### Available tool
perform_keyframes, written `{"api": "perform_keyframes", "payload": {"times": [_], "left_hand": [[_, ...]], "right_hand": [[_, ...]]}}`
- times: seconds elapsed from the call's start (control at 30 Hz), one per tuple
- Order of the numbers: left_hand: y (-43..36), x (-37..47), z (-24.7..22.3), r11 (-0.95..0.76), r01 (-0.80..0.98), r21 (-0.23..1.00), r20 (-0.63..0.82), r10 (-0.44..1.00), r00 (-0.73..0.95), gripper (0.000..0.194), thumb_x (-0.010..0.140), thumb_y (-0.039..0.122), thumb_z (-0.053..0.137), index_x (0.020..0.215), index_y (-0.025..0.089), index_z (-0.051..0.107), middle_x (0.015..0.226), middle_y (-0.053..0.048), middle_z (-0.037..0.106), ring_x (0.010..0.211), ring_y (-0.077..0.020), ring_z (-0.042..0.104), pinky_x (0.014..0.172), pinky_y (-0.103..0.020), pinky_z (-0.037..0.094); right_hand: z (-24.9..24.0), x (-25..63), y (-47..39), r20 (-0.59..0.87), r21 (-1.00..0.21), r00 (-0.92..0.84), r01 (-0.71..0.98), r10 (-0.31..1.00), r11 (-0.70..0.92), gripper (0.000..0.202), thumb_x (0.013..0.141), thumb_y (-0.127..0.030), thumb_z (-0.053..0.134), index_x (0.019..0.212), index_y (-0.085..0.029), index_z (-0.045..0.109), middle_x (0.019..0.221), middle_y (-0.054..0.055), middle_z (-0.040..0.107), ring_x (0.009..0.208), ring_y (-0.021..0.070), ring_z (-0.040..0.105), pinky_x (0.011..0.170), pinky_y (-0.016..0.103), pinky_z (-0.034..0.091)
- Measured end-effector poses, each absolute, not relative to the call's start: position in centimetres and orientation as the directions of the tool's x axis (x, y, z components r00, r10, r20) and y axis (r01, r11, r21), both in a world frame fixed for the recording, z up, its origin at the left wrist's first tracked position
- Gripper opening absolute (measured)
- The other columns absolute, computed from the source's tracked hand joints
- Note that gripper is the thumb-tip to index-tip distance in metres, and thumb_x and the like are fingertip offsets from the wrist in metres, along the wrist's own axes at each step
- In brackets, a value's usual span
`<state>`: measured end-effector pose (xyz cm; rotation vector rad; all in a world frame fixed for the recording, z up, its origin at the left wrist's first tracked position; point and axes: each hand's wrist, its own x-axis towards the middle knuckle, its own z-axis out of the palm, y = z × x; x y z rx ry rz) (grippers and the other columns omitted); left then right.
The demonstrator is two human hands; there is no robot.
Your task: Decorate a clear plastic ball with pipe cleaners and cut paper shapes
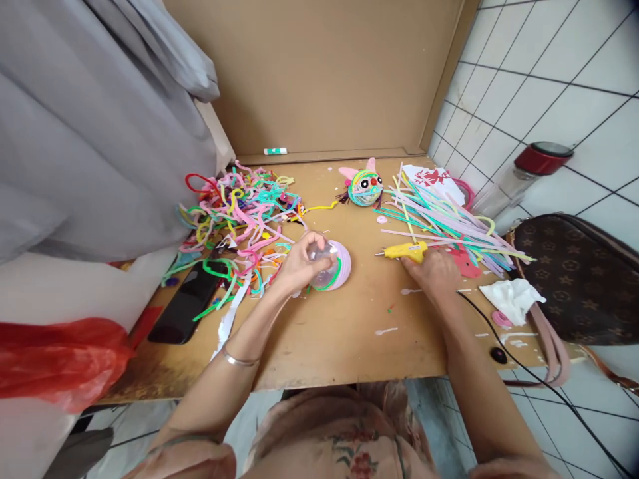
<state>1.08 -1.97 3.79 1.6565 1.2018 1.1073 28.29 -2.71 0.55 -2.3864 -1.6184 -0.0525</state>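
My left hand (308, 261) is closed on the rim of a clear plastic cup-like piece (323, 256). Rows of lilac pipe cleaner (343, 266) and one green strand wrap its right side. My right hand (436, 276) grips a yellow hot glue gun (405, 251) close to the table, its metal nozzle pointing left toward the wrapped piece. A gap of bare tabletop lies between the two. Behind them sits a round animal head (366, 186) wound in colourful pipe cleaners, with pink ears, black-and-white eyes and a red nose.
Tangled pipe cleaners (239, 219) lie at left beside a black phone (182, 306). Straight pipe cleaners (444, 216) spread at right, near a crumpled tissue (514, 299) and a brown handbag (579, 279). A black cord (524, 366) runs off right. A glue stick (275, 152) rests at the back.
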Motion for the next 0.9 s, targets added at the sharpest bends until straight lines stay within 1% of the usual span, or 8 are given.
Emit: {"api": "perform_keyframes", "payload": {"times": [0.13,0.23,0.33,0.4,0.47,0.6,0.7,0.9], "left_hand": [[-2.0,1.0,3.8,-0.241,0.274,0.931,0.200,0.965,0.170,0.028,0.064,0.032,0.068,0.076,0.020,0.045,0.086,0.000,0.053,0.084,-0.0153,0.051,0.079,-0.029,0.042],[-2.0,0.9,3.8,-0.235,0.274,0.933,0.193,0.966,0.173,0.026,0.066,0.032,0.069,0.078,0.020,0.049,0.086,0.000,0.053,0.082,-0.0154,0.052,0.079,-0.029,0.043],[-2.0,0.8,3.8,-0.252,0.275,0.928,0.205,0.961,0.188,0.021,0.067,0.031,0.069,0.078,0.019,0.055,0.091,-0.002,0.056,0.089,-0.0176,0.055,0.085,-0.032,0.045],[-2.0,0.8,3.9,-0.284,0.269,0.920,0.234,0.951,0.203,0.017,0.068,0.029,0.070,0.077,0.019,0.060,0.096,-0.004,0.057,0.097,-0.0197,0.056,0.091,-0.035,0.044],[-1.9,0.7,3.8,-0.318,0.255,0.913,0.267,0.940,0.214,0.014,0.069,0.028,0.070,0.076,0.019,0.063,0.101,-0.005,0.057,0.104,-0.0213,0.056,0.097,-0.037,0.042],[-1.9,0.6,3.5,-0.339,0.240,0.910,0.293,0.933,0.209,0.010,0.070,0.027,0.070,0.075,0.019,0.066,0.108,-0.007,0.057,0.112,-0.0231,0.056,0.101,-0.040,0.041],[-1.8,0.6,3.3,-0.351,0.247,0.903,0.306,0.930,0.204,0.009,0.070,0.026,0.071,0.074,0.019,0.067,0.109,-0.007,0.058,0.115,-0.0243,0.054,0.103,-0.041,0.041],[-1.7,0.3,3.3,-0.380,0.271,0.885,0.330,0.920,0.212,0.011,0.072,0.029,0.072,0.072,0.019,0.068,0.112,-0.008,0.059,0.118,-0.0245,0.054,0.105,-0.042,0.039]], "right_hand": [[1.4,28.8,-2.9,0.168,-0.388,0.441,0.852,0.882,-0.352,0.042,0.064,-0.053,0.071,0.082,-0.016,0.064,0.081,0.013,0.067,0.074,0.0289,0.061,0.061,0.035,0.043],[2.0,28.5,-3.2,0.205,-0.529,0.458,0.795,0.865,-0.296,0.041,0.059,-0.053,0.072,0.078,-0.019,0.060,0.070,0.008,0.063,0.064,0.0246,0.057,0.057,0.034,0.041],[2.4,28.1,-3.4,0.215,-0.655,0.444,0.726,0.870,-0.208,0.042,0.056,-0.051,0.073,0.078,-0.018,0.059,0.071,0.007,0.064,0.062,0.0234,0.058,0.057,0.035,0.043],[2.5,27.7,-3.5,0.200,-0.732,0.397,0.668,0.896,-0.132,0.047,0.053,-0.054,0.074,0.079,-0.017,0.060,0.071,0.008,0.065,0.063,0.0241,0.060,0.056,0.035,0.044],[2.6,27.3,-3.5,0.189,-0.784,0.338,0.617,0.922,-0.065,0.050,0.050,-0.055,0.075,0.079,-0.016,0.061,0.071,0.007,0.066,0.065,0.0244,0.061,0.055,0.034,0.045],[3.5,26.0,-3.5,0.170,-0.810,0.273,0.586,0.947,-0.024,0.047,0.053,-0.048,0.074,0.084,-0.016,0.062,0.078,0.008,0.068,0.071,0.0242,0.063,0.059,0.033,0.047],[4.3,25.0,-3.4,0.167,-0.781,0.236,0.624,0.957,-0.018,0.042,0.056,-0.044,0.070,0.086,-0.016,0.060,0.082,0.008,0.067,0.073,0.0244,0.063,0.061,0.033,0.048],[3.9,24.4,-3.0,0.267,-0.704,0.193,0.708,0.944,0.055,0.035,0.058,-0.038,0.065,0.086,-0.017,0.057,0.078,0.007,0.064,0.072,0.0243,0.061,0.064,0.034,0.049]]}}
